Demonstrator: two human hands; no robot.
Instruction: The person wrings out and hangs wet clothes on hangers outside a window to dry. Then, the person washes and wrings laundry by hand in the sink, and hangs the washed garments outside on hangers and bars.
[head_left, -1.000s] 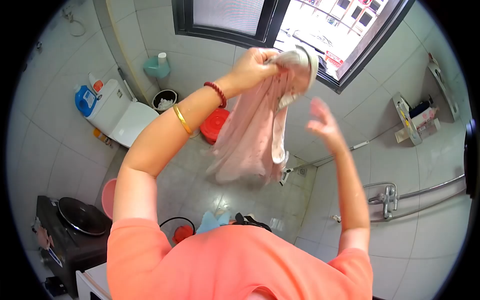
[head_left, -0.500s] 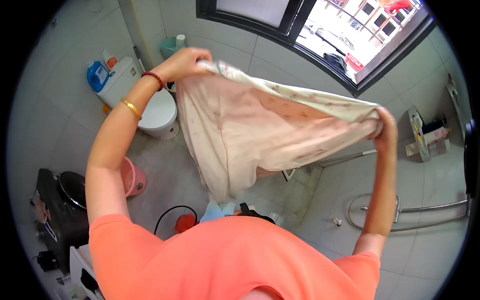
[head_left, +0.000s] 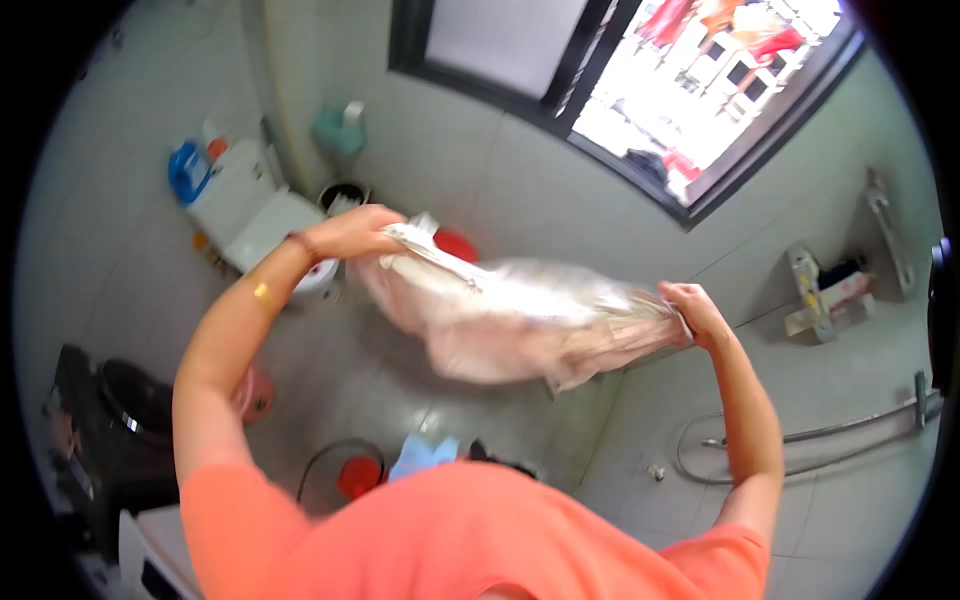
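A pale pink and cream printed garment [head_left: 500,335] is stretched in mid-air between my two hands, its body billowing and blurred by motion. My left hand [head_left: 355,232] is closed on one end of its upper edge. The opposite end is gripped in my right hand [head_left: 697,312], fingers pinched around the bunched cloth. The exact kind of garment cannot be made out from its folds.
A white toilet [head_left: 265,225] with a blue bottle [head_left: 188,172] on its tank stands at left. Beyond the garment is a red object [head_left: 455,246]. A pink bucket [head_left: 255,392] stands below my left arm. A shower hose [head_left: 850,428] and shelf [head_left: 812,290] are on the right wall, under the window [head_left: 690,110].
Both hands have come down, lowering the garment. It has gone from hanging open to swung up and bunched lengthwise between my hands. My grip holds on both ends.
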